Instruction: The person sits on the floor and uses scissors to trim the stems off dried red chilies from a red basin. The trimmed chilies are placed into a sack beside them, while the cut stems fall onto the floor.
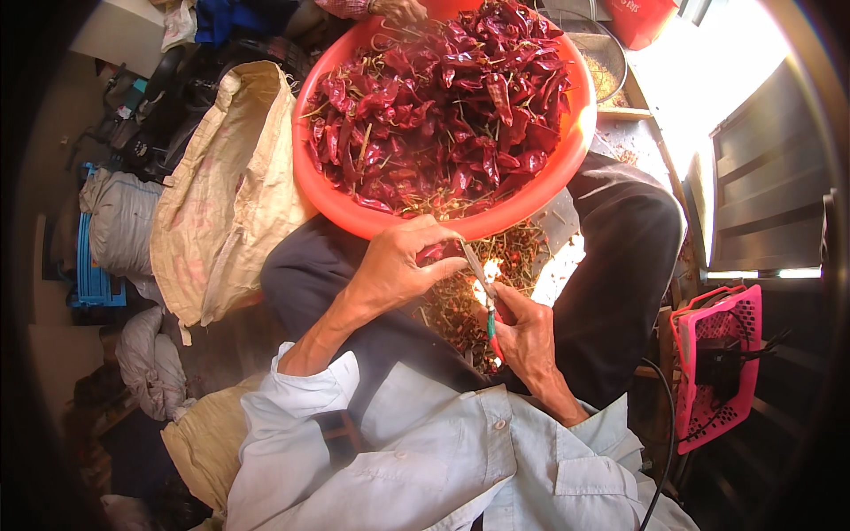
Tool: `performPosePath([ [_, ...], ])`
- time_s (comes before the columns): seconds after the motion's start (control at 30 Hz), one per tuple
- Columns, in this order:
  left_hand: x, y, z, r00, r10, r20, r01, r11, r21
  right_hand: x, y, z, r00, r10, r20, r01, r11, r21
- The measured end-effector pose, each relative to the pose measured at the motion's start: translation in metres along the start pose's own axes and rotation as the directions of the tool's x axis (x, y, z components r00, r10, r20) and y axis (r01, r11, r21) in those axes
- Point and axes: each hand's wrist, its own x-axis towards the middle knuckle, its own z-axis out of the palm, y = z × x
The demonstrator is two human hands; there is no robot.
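Note:
A wide red plastic basin heaped with dried red chilli peppers stands before me. My left hand, just below its near rim, pinches a dark red chilli pepper between thumb and fingers. My right hand grips scissors with red and green wrapped handles. The blades point up and left and lie close to the left fingertips; whether they touch the pepper's stem I cannot tell. Cut stems and chilli scraps lie below, between my legs.
Another person's hand reaches over the basin's far rim. An upright woven sack leans left of the basin. A pink plastic basket with dark items and cables is at the right. A wooden tray and wire-rimmed sieve stand at the back right.

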Motion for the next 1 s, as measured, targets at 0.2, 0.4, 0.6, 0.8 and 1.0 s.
performPosePath([
  [0.2,-0.003,-0.001,0.000,0.999,0.024,0.024,-0.025,0.999,0.037,-0.001,0.001,-0.003,0.996,-0.086,0.005,0.086,0.992,-0.092],
  [0.4,-0.008,-0.016,0.006,0.995,0.091,-0.028,-0.091,0.996,-0.019,-0.002,-0.016,-0.010,0.902,0.260,0.345,-0.372,0.874,0.314],
  [0.6,-0.009,-0.030,0.007,0.986,0.159,-0.055,-0.164,0.980,-0.112,0.003,-0.017,-0.010,0.821,0.303,0.484,-0.499,0.792,0.351],
  [0.8,-0.004,-0.030,0.013,0.991,0.108,-0.073,-0.122,0.965,-0.232,0.004,0.019,0.004,0.732,0.004,0.682,-0.647,0.319,0.693],
  [1.0,-0.020,-0.013,0.005,0.991,-0.003,-0.135,-0.027,0.975,-0.222,0.024,0.027,-0.004,0.887,-0.009,0.461,-0.461,-0.018,0.887],
])
